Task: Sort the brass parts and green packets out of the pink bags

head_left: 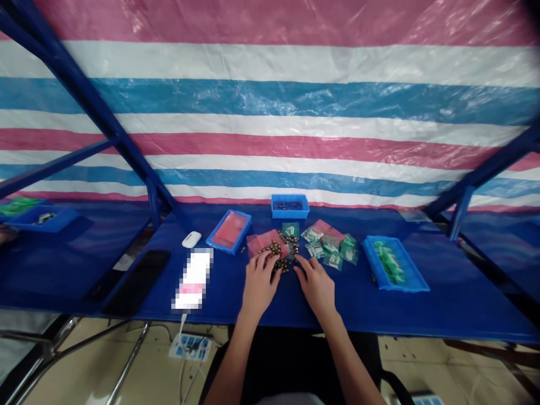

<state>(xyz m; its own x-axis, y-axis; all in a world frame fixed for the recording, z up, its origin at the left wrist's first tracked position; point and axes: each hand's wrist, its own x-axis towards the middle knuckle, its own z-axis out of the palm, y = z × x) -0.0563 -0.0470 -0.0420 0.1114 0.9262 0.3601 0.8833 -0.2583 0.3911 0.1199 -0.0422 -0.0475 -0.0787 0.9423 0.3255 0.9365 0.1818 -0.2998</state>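
Observation:
A loose pile of small brass-coloured metal fittings (282,264) lies on the blue table, partly on a pink plastic bag (255,244). My left hand (259,281) rests over the pile's left side, fingers spread and touching the pieces. At its right edge is my right hand (317,283), fingers bent, with thumb and forefinger apart. Whether a tiny piece sits under either hand's fingertips is hidden. Just behind the pile lies a small clear green packet (291,229). Right of it are several green packets (333,260) with pale parts inside, beside another pink bag (328,229).
A blue bin (289,214) with a few fittings stands at the back. Another blue bin (212,242) on the left holds pink bags; a right-hand bin (415,281) holds green packets. A white case (191,239), a lit phone (194,278) on a cable and a dark slab (137,284) lie left.

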